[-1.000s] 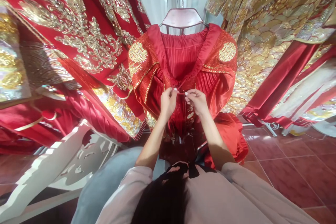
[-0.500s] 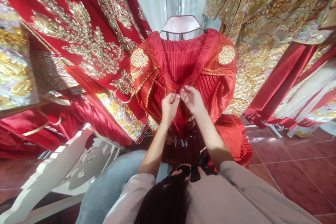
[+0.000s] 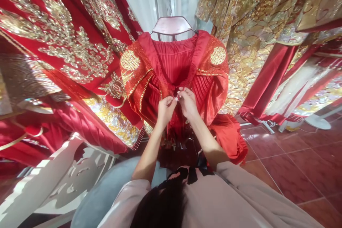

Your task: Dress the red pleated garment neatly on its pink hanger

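Observation:
A red garment with gold round emblems on its shoulders hangs from a hanger in front of me. Its gathered neckline meets in a V where both hands work. My left hand is closed in a pinch at the lower left of that V. Just beside it my right hand pinches too, thumb and forefinger together, its other fingers curled. The fingertips of the two hands nearly touch. Whatever lies between them is too small to make out.
To the left hang red cloths with gold sequin work. Gold patterned fabric and a red velvet drape hang on the right. A white carved piece of furniture stands at lower left, on a red tiled floor.
My view has turned slightly right, so the garment and hands appear further left. The right hand's fingers have drawn into a closer pinch beside the left hand.

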`<state>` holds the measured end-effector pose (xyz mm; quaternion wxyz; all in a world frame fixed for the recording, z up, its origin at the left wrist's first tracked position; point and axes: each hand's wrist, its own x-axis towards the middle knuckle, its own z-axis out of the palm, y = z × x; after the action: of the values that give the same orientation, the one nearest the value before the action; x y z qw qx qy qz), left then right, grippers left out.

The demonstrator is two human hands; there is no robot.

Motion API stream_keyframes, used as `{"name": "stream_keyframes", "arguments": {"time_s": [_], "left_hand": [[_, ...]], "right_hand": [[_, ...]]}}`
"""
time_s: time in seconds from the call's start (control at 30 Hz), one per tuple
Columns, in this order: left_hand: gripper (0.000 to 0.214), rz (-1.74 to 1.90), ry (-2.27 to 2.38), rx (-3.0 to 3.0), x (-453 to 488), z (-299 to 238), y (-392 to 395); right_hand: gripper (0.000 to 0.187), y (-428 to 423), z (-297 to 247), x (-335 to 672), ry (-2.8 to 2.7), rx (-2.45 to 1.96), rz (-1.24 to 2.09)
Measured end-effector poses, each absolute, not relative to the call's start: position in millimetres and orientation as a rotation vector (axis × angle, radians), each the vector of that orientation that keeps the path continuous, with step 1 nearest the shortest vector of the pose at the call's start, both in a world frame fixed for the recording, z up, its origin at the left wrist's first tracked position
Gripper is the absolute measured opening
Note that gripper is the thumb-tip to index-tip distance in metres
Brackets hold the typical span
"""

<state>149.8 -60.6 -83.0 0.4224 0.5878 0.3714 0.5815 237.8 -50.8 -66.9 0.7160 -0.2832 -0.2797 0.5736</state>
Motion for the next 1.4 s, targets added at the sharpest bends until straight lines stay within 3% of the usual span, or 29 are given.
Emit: {"name": "stream_keyframes", "arguments": {"time_s": [0.27, 0.4, 0.5, 0.73, 0.87, 1.0, 1.17, 1.27, 1.4], "left_hand": [[0.034, 1.473, 0.942, 1.49, 147.2, -79.8, -66.7], [0.031, 1.446, 0.965, 1.473, 146.0, -81.9, -66.2], [0.029, 1.451, 0.968, 1.473, 144.4, -80.3, -67.1], [0.032, 1.277, 1.008, 1.875, 123.6, -26.5, -71.4], [0.02, 1.267, 1.032, 2.163, 104.1, 27.7, -65.5], [0.019, 1.42, 1.33, 2.315, 69.2, 57.8, -41.0], [0.026, 1.473, 1.557, 2.231, 43.3, 45.8, -14.2], [0.029, 1.522, 1.539, 2.224, 50.4, 35.8, -7.2], [0.013, 1.41, 1.338, 2.046, 60.9, 31.9, 4.3]], "right_hand": [[0.027, -57.3, -77.7, 239.0, -0.814, -0.82, 0.837], [0.005, -64.1, -81.5, 245.8, -1.162, -0.907, 0.571], [0.013, -66.2, -80.0, 253.1, -1.395, -0.963, 0.433], [0.015, -66.0, -22.8, 290.6, -1.86, -0.93, 0.255], [0.016, -57.7, 20.5, 329.8, -1.805, -0.909, 0.219], [0.015, -26.2, 26.0, 383.7, -1.607, -1.008, 0.172], [0.013, 6.3, 4.2, 420.1, -1.525, -1.225, 0.109], [0.014, 4.6, 5.7, 404.8, -1.681, -1.324, -0.164], [0.01, -2.0, 15.5, 357.4, -1.649, -1.396, -0.378]]}}
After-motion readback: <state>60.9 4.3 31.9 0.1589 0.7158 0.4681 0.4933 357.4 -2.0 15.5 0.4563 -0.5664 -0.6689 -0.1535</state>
